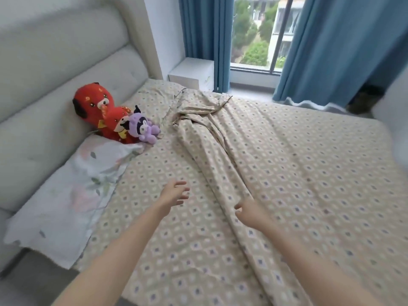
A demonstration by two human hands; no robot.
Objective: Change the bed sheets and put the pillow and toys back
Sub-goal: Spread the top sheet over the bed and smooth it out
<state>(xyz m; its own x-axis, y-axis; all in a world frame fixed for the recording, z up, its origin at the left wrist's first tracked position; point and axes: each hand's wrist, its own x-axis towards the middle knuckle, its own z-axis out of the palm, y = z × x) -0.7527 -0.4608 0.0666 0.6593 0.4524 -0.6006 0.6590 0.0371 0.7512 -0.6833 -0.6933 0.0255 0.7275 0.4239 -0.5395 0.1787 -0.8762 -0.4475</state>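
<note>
A beige sheet (309,173) with a diamond pattern covers the bed, bunched into a long ridge of folds (209,138) down the middle. My left hand (175,193) hovers over the flat part left of the ridge, fingers spread and holding nothing. My right hand (248,209) is at the ridge's near part, fingers loosely curled, empty. A white floral pillow (72,193) lies along the grey headboard (55,69). At the pillow's far end sit a red plush dog (95,104), a smaller red plush (116,127) and a purple plush (143,128).
A white nightstand (192,72) stands beyond the bed's far corner. Blue curtains (205,40) frame a window (254,34) behind it. At the right edge a blurred white object (397,120) intrudes. Floor shows at the bottom left.
</note>
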